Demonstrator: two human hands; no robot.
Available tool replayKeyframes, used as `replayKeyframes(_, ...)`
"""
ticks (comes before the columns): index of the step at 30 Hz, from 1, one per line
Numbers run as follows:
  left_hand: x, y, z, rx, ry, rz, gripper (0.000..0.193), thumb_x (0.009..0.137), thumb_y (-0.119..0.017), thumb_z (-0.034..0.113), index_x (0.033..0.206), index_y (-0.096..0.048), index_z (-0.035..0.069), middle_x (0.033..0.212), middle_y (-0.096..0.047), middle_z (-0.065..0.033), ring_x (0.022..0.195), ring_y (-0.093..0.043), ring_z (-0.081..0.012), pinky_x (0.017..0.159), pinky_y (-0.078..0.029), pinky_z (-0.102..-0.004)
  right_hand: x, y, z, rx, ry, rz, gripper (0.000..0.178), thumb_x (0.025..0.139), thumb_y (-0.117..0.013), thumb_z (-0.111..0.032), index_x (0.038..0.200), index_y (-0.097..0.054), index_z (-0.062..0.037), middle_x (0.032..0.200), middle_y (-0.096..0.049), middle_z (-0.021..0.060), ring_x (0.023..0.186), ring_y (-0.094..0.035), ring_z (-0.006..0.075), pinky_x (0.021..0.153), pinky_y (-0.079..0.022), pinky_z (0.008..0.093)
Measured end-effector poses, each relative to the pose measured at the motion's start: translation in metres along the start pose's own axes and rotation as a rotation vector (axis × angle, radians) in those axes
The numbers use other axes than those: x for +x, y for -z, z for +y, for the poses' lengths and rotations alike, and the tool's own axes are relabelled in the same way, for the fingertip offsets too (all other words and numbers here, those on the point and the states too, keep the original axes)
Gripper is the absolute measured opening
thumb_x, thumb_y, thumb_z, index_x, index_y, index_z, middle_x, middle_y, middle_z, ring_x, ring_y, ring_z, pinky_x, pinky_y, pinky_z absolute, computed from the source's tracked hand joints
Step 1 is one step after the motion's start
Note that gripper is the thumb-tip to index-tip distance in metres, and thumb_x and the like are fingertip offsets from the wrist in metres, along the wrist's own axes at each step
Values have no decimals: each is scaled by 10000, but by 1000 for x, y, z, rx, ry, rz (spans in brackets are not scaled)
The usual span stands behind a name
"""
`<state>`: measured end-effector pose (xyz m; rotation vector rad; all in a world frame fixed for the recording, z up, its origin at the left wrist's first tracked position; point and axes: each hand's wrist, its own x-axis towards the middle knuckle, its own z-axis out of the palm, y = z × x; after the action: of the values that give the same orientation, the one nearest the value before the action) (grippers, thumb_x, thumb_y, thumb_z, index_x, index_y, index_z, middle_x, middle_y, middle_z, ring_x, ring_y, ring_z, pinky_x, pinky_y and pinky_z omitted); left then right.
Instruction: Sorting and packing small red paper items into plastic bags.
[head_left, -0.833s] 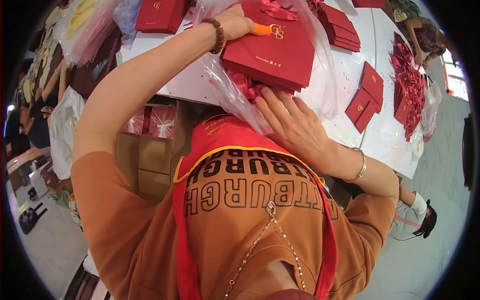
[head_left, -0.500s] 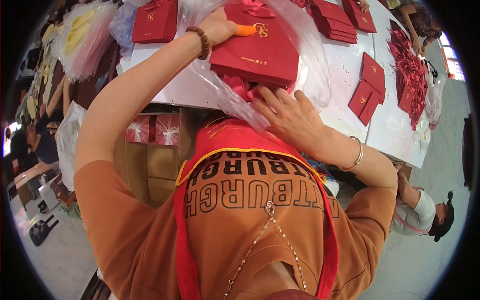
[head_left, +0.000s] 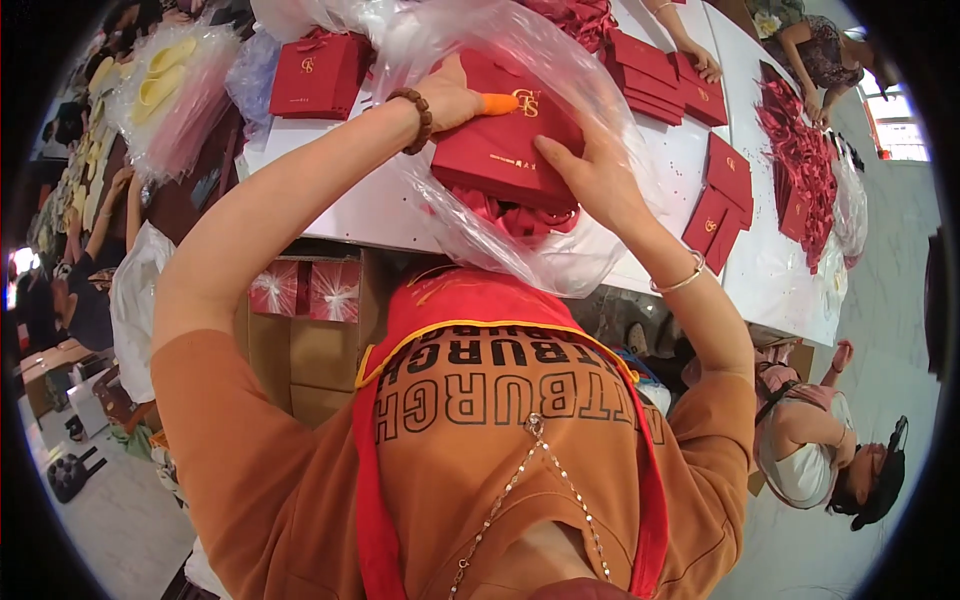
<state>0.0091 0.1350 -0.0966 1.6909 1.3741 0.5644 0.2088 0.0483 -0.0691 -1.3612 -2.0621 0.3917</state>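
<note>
A stack of red paper gift bags (head_left: 488,152) with gold print sits partly inside a clear plastic bag (head_left: 560,272), just in front of me. Red ribbons (head_left: 520,215) bunch up at the stack's near edge. My left hand (head_left: 452,98) grips the left side, its thumb in an orange cover lying across the front bag. On the right side, my right hand (head_left: 592,165) clasps the stack, thumb on the front; its other fingers are partly hidden behind plastic and at the edge.
More red bags (head_left: 318,75) stand at the table's far left. Others (head_left: 648,80) lie at the far right near another person's hand (head_left: 698,60). Smaller red bags (head_left: 722,195) and a ribboned pile (head_left: 795,170) lie on the white table (head_left: 775,290). Below is an open carton (head_left: 270,345).
My right hand has moved from the ribbons at the near edge up to the stack's right side. The plastic's near edge now hangs lower and more open. My left hand keeps its hold.
</note>
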Motion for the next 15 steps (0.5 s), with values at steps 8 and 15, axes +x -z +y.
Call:
replayKeyframes(8, -1, 11, 7, 59, 233, -120, 870, 665, -726, 357, 1283, -231, -3, 1178, -468, -160, 1001, -519, -226, 842, -432, -303, 7, -21, 0, 308, -181, -4, 605, 729, -629, -182, 1256, -375, -24, 1349, -216, 257, 1245, -254, 354, 1009, -246, 345)
replayKeyframes(15, -22, -10, 13, -484, 106, 34, 756, 701, -698, 148, 1290, -239, 27, 1169, -473, -138, 1019, -505, -225, 839, -436, -331, 3, -32, 6, 409, -194, 74, 575, 766, -609, -161, 1262, -371, 9, 1316, -292, 194, 1214, -306, 244, 986, -273, 298)
